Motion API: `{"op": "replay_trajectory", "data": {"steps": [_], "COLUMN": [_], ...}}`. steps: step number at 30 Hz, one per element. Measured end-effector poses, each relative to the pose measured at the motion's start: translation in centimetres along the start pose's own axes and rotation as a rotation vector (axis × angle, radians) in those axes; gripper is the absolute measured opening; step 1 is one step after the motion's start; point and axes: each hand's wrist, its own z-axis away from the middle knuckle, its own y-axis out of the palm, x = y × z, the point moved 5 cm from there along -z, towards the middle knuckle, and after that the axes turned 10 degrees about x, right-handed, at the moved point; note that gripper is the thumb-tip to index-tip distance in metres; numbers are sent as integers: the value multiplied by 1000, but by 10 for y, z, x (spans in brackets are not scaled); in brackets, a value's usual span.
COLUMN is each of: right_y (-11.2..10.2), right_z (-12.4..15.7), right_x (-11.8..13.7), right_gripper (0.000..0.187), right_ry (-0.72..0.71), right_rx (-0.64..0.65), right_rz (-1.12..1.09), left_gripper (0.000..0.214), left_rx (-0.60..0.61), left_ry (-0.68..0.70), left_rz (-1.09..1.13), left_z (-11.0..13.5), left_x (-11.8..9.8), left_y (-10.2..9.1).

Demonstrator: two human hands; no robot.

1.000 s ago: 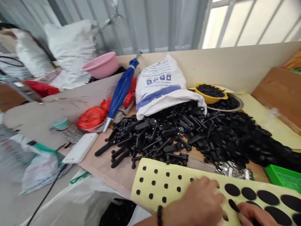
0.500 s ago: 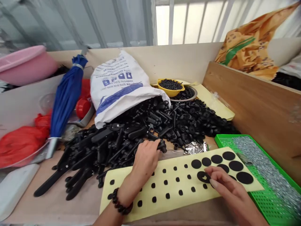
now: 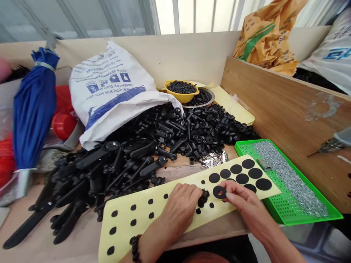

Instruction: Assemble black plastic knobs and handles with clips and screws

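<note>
My left hand [image 3: 181, 205] rests on a pale yellow backing sheet [image 3: 153, 219] dotted with small and large black round stickers. Its fingers are closed on a small black plastic part [image 3: 203, 197]. My right hand [image 3: 242, 202] pinches a black ring-shaped sticker [image 3: 219, 192] just right of that part, close to it. Beyond the sheet lies a big heap of black plastic handles and knobs [image 3: 142, 153] spilling from a white printed sack [image 3: 109, 91].
A green perforated tray [image 3: 279, 215] with small metal bits sits at right beside a wooden board [image 3: 279, 106]. A yellow bowl [image 3: 181, 95] of black pieces stands at the back. A folded blue umbrella [image 3: 30, 106] and red items lie left. Small metal clips [image 3: 214, 159] lie near the sheet.
My left hand came back from the heap holding a small black part and now meets my right hand over the sheet. The view swung further right.
</note>
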Motion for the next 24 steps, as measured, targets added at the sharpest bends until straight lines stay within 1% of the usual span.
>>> {"op": "replay_trajectory", "data": {"steps": [4,7,9,11,13,15,17,19,21,24], "right_y": [7,11,12,14,15,14,12,11,10,10], "right_z": [-1,-1,-1,-1,0,0,0,-1,-2,-2], "right_x": [0,1,1,2,3,3,4,6,9,13], "right_gripper": [21,22,22,22,22,21,19,18,18,19], "right_ry": [3,8,12,16,11,-1,-19,-31,-24,15], "right_rx": [21,45,57,66,73,62,33,11,3,15], "right_rz": [-59,-70,-76,-84,-83,-65,-14,61,126,196], "left_gripper": [19,8,7,19,33,35,29,27,26,18], "left_rx": [-24,48,106,153,165,140,106,71,16,-62], "left_ry": [-34,-29,-35,-73,-92,-78,-69,-69,-70,-44], "left_rz": [70,237,367,448,470,418,318,250,262,367], "left_z": [-1,1,4,7,6,2,-3,-7,-9,-9], "left_x": [0,-2,-2,1,6,12,16,18,16,5], "left_y": [-8,-9,-10,-10,-12,-14,-16,-18,-21,-29]}}
